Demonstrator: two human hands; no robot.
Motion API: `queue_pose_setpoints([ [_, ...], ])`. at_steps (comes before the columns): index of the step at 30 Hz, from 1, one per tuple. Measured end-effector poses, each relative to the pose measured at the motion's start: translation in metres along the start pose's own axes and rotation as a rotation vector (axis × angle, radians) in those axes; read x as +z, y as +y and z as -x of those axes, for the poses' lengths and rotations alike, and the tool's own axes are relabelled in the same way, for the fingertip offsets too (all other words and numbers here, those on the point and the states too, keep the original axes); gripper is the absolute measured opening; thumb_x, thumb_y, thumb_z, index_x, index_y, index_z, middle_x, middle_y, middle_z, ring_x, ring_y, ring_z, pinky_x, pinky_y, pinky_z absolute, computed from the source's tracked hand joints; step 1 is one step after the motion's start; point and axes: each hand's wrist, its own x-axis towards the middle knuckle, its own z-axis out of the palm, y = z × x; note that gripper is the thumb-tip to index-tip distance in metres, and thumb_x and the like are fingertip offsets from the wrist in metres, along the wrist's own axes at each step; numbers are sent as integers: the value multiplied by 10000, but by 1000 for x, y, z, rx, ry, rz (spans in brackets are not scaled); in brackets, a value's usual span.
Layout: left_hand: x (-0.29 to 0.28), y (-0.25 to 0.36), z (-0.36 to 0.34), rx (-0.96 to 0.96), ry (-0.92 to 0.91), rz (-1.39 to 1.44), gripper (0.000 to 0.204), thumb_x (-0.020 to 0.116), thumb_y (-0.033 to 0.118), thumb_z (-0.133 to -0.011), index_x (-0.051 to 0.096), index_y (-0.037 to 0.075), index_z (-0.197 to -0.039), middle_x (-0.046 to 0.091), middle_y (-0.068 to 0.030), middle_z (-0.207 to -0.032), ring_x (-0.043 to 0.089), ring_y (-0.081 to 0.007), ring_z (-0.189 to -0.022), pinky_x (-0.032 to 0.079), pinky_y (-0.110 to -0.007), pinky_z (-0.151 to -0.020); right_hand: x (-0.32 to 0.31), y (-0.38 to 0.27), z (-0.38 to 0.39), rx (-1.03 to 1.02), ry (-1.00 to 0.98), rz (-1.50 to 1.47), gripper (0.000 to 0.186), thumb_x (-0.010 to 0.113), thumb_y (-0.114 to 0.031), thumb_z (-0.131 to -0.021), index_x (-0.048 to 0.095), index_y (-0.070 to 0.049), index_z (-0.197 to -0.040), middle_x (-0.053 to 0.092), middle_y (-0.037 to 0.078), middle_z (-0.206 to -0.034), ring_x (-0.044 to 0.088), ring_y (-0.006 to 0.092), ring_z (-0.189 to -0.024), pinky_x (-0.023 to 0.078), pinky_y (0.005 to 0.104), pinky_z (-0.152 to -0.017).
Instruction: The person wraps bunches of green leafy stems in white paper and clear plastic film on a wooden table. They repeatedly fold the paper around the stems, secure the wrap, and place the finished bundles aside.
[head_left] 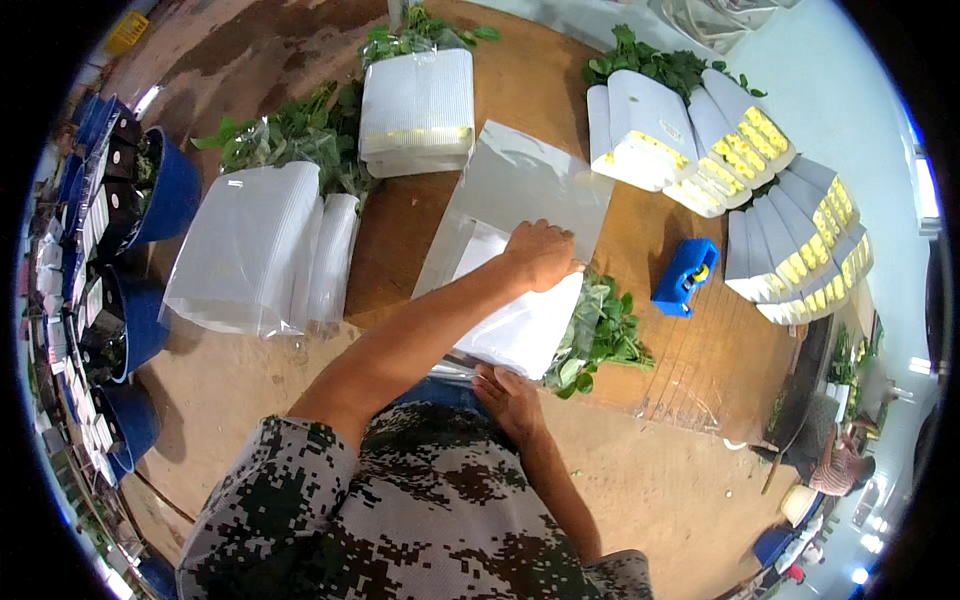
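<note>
A white ribbed wrapped bundle [520,340] lies on clear plastic film [535,150] in front of me, its green leaves [610,340] sticking out at the right. My left hand [540,255] reaches across it with curled fingers, closed at the far edge of the white wrap; the fingertips are partly hidden. Along the near edge, my right hand [510,402] touches the bundle with its palm turned up and fingers stretched out. Those fingertips are partly covered by the film.
Finished-looking white bundles [240,245] with leaves lie at the left, and another [417,105] farther back. A blue tape dispenser [686,277] stands on the wooden table [690,370]. Grey-white sleeves with yellow marks [790,245] fan out at right. Blue buckets [170,185] line the left.
</note>
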Motion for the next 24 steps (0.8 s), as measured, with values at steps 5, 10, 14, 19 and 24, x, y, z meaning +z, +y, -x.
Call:
queue_pose_setpoints([
  [5,9,-24,-10,-109,-308,-42,626,470,540,-949,699,-41,-916,683,-231,-979,650,-378,-973,507,-487,-830,-10,16,-33,-133,-309,-353,451,666,-164,-891,482,27,-1256,569,138,-1191,546,266,-1139,456,381,-983],
  [10,-18,-5,18,-62,-217,-35,576,518,514,-931,702,-28,-877,682,-227,-917,658,-391,-903,514,-498,-774,-17,10,6,-100,-256,-339,410,705,-182,-868,504,-7,-1180,561,98,-1084,540,240,-1044,459,379,-978],
  [14,-93,25,55,-151,-59,-21,531,535,481,-928,682,-29,-928,673,-234,-873,652,-400,-861,511,-479,-762,-24,-30,55,-192,-307,-93,600,743,-329,-834,468,14,-1243,546,137,-1149,525,264,-1109,442,382,-992],
  [19,-179,33,106,-367,280,103,439,546,400,-944,643,1,-1102,674,-217,-907,662,-338,-798,512,-427,-738,17,-96,73,-647,-375,410,820,713,-465,-809,395,25,-1385,490,206,-1251,428,331,-1276,365,473,-1061],
  [24,-222,-16,124,-500,595,168,491,525,456,-944,644,-19,-983,662,-210,-806,651,-371,-740,497,-429,-696,110,-176,-8,-1072,-486,469,654,483,-418,-964,362,46,-1409,495,179,-1285,474,253,-1210,401,392,-1001],
])
